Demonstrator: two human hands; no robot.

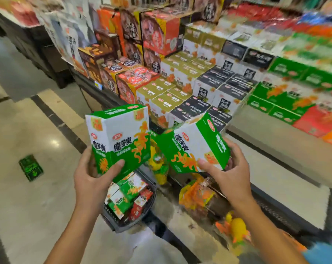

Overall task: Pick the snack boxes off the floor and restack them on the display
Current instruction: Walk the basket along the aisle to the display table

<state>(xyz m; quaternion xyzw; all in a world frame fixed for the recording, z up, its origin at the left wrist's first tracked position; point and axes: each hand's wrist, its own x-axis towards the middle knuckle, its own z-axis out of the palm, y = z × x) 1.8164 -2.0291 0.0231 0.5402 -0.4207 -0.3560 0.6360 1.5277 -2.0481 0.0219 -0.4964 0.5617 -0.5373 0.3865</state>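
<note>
Left hand (92, 180): grips upright green box (117, 138), frame centre.
Right hand (231, 174): grips tilted green box (195, 147).
Display (209, 88): stacked boxes, upper right.

Our left hand (93, 180) grips an upright green-and-white snack box (119, 138); our right hand (231, 172) holds a tilted one (193, 147) before the stacked display (209, 88).
</note>
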